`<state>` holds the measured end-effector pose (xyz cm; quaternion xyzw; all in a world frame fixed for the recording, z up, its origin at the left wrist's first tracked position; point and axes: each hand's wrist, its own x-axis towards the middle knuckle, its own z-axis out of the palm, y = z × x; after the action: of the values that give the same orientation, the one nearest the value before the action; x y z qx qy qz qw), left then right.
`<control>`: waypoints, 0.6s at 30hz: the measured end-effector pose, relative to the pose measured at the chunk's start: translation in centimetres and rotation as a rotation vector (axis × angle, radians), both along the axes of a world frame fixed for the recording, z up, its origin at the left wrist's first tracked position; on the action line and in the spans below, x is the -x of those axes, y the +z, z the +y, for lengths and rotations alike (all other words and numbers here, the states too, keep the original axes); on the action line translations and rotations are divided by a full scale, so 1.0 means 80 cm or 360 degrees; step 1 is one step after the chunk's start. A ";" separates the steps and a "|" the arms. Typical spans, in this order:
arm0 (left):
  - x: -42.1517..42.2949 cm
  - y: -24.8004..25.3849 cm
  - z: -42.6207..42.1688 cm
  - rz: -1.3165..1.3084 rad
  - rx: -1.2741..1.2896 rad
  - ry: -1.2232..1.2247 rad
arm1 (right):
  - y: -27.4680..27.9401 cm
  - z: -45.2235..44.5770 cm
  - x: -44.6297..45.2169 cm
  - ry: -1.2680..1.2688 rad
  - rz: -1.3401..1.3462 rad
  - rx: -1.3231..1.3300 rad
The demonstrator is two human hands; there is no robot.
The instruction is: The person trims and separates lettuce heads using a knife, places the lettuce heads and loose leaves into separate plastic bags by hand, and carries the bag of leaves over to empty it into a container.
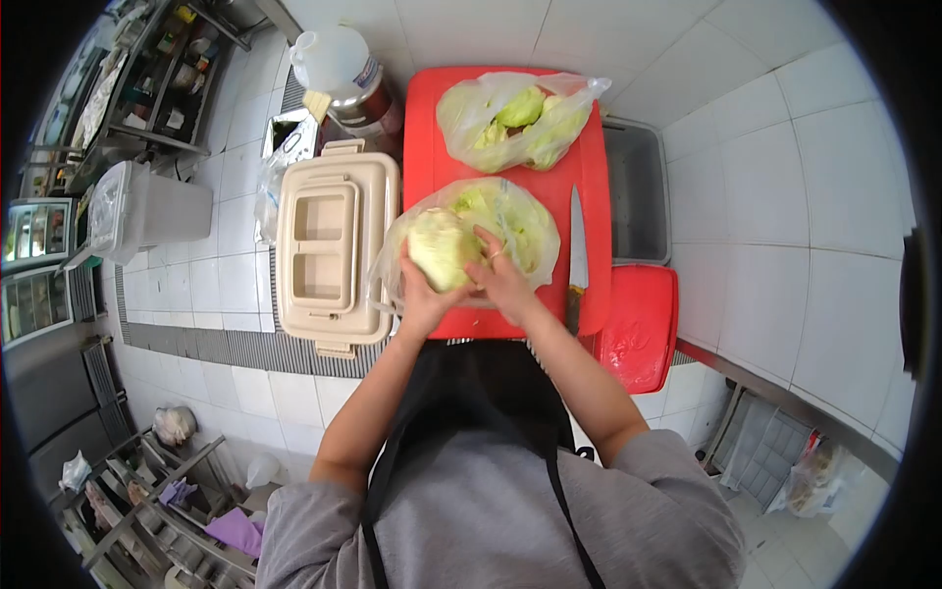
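A pale green cabbage or lettuce head (442, 247) is held between both hands, over the near bag's left part. My left hand (428, 298) wraps its lower left side. On its right side rests my right hand (502, 279), fingers curled against the leaves. Beneath them an open clear plastic bag (538, 231) with more green leaves lies on the red cutting board (422, 128). A second clear bag (461, 108) of green heads lies at the board's far end. Right of the near bag is a knife (578, 240), its blade pointing away from me.
A beige lidded container (378, 245) stands left of the board. Behind it are a steel pot (373, 103) and a white jug (329, 59). To the right are a grey bin (638, 187) and a red lid (643, 334). A tiled wall borders the right side.
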<state>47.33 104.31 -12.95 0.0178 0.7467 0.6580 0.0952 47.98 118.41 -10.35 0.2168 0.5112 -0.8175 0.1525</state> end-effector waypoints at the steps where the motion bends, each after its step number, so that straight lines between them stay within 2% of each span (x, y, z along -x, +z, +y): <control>1: 0.003 0.008 0.010 0.0198 0.0296 -0.0052 | -0.003 0.005 0.003 -0.0086 0.0062 -0.0116; 2: 0.015 0.033 0.017 0.0451 0.0393 -0.0246 | -0.012 0.011 0.005 -0.0171 0.0124 -0.0230; 3: 0.030 0.039 0.021 0.0439 0.0360 -0.0397 | -0.026 0.016 0.009 -0.0258 0.0186 -0.0339; 4: 0.051 0.041 0.022 0.0428 0.0330 -0.0549 | -0.047 0.035 0.014 -0.0423 0.0152 -0.0035; 5: 0.076 0.039 0.025 0.0420 0.0303 -0.0697 | -0.043 0.052 0.025 -0.0474 0.0191 0.0005; 6: 0.101 0.034 0.036 0.0554 0.0395 -0.0555 | -0.034 0.066 0.035 -0.0525 0.0224 0.0045; 8: 0.150 0.033 0.062 0.1151 0.1074 -0.0195 | -0.012 0.091 0.064 -0.0543 0.0220 0.0042; 10: 0.197 0.030 0.092 0.0863 0.1607 -0.0230 | 0.012 0.114 0.121 -0.0485 0.0150 -0.0037; 13: 0.275 0.006 0.109 0.0346 0.1198 -0.0345 | 0.012 0.128 0.197 -0.0457 0.0004 -0.0156; 16: 0.292 0.002 0.099 0.0880 0.1164 -0.0161 | -0.005 0.130 0.247 -0.0379 -0.0213 -0.0051; 18: 0.282 0.024 0.099 0.0841 0.1142 -0.0229 | -0.029 0.128 0.270 -0.0366 -0.0257 0.0066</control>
<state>24.80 112.27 -11.07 0.2030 0.9232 0.3221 -0.0529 26.37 128.68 -12.67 0.3358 0.4521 -0.8199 0.1028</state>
